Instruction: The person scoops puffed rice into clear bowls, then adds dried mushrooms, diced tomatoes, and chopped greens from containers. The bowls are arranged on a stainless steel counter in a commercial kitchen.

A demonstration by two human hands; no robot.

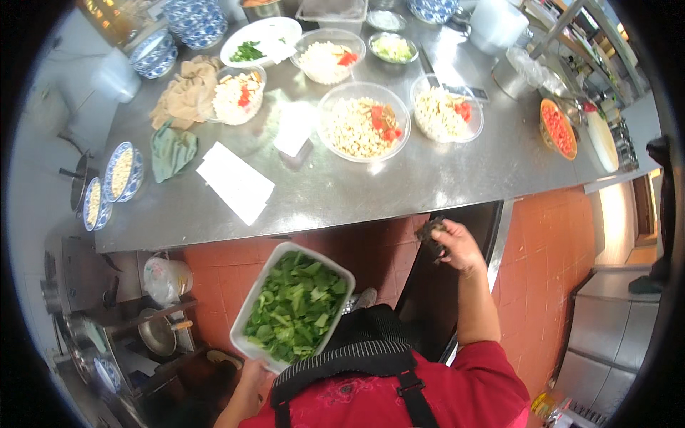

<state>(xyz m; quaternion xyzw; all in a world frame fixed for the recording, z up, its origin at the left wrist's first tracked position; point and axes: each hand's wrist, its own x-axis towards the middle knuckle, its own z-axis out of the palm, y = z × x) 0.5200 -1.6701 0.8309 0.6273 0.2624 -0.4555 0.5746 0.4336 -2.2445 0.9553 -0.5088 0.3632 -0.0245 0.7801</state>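
My left hand [255,373] is closed on the near edge of a white rectangular tub [240,341], held in front of my apron. Chopped leafy greens [292,303] fill this tub. Out to the right, near the table's front edge, my right hand [460,245] pinches a dark, ragged clump [431,234]; its exact kind is not plain. Nearest to that hand on the table are two clear plastic bowls, a large one [335,146] and a smaller one [472,130], both holding pale diced food with red and brown bits.
The steel table [342,192] carries more filled bowls, white paper sheets [235,184], a green cloth [173,151] and a tan cloth [187,93]. A bowl of red pieces [556,128] stands at the right. Below my right hand is a dark recess [446,285] with a metal edge.
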